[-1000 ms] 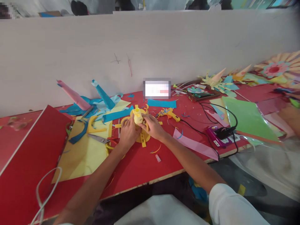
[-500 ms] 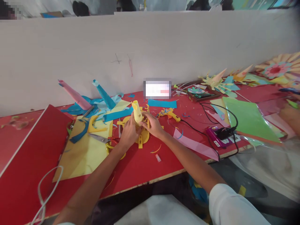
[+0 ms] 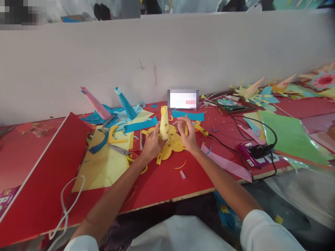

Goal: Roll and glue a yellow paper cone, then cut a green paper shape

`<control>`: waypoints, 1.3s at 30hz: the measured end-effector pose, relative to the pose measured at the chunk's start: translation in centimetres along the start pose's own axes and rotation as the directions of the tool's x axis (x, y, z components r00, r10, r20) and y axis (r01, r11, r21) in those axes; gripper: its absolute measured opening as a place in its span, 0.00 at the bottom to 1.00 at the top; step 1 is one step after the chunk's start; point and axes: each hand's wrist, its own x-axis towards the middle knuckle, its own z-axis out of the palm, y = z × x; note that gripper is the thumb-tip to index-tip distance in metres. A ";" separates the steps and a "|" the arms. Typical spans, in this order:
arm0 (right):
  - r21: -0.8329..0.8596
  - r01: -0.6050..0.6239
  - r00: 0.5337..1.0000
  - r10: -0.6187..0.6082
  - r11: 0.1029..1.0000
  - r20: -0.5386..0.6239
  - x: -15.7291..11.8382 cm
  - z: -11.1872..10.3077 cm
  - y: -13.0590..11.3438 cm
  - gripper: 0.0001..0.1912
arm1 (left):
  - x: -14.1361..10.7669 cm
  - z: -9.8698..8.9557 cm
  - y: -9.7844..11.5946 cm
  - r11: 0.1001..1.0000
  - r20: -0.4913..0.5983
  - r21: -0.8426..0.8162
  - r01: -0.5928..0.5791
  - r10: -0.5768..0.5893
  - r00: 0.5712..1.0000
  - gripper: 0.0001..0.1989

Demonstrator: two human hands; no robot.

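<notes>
Since the earlier frame the yellow paper cone (image 3: 164, 122) has risen upright off the yellow sunburst cutout (image 3: 171, 143), and the right hand (image 3: 186, 134) has let go and drawn a little to the side. The left hand (image 3: 152, 144) has its grip closed on the cone's lower part, thumb and fingers wrapped round it; the cone stands nearly vertical, tip up, over the cutout at the middle of the red tabletop (image 3: 157, 181). The right hand is half open and holds nothing, fingers curled just beside the cone, apart from it.

One pair of scissors (image 3: 120, 150) lies left of the left hand on one pale yellow sheet (image 3: 104, 167). One glue gun (image 3: 200, 129) lies just behind the right hand. Two more cones lean at the back wall, one pink cone (image 3: 95, 103) and one blue cone (image 3: 125, 103) (both tilted). One green sheet (image 3: 288, 136) lies far right, near one purple power strip (image 3: 248, 156).
</notes>
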 end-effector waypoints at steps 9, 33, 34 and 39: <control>-0.012 -0.043 0.964 0.044 0.999 0.262 -0.3 -0.3 0.9 0.18 | 0.2 0.0 0.2 0.980 -0.010 -0.196 -0.009 0.007 1.000 0.45; -0.029 -0.023 0.922 0.032 0.999 0.385 0.4 -1.3 2.1 0.31 | 0.6 -0.6 -0.5 0.990 -0.089 -0.060 -0.125 0.119 0.989 0.23; -0.026 -0.023 0.916 0.032 0.999 0.399 0.4 -1.4 2.2 0.31 | 0.6 -0.5 -0.5 0.992 -0.091 -0.042 -0.122 0.118 0.989 0.21; -0.054 -0.002 0.922 0.023 0.999 0.386 0.4 -1.2 2.2 0.27 | 0.5 -0.5 -0.2 0.994 -0.111 -0.033 -0.104 0.100 0.989 0.24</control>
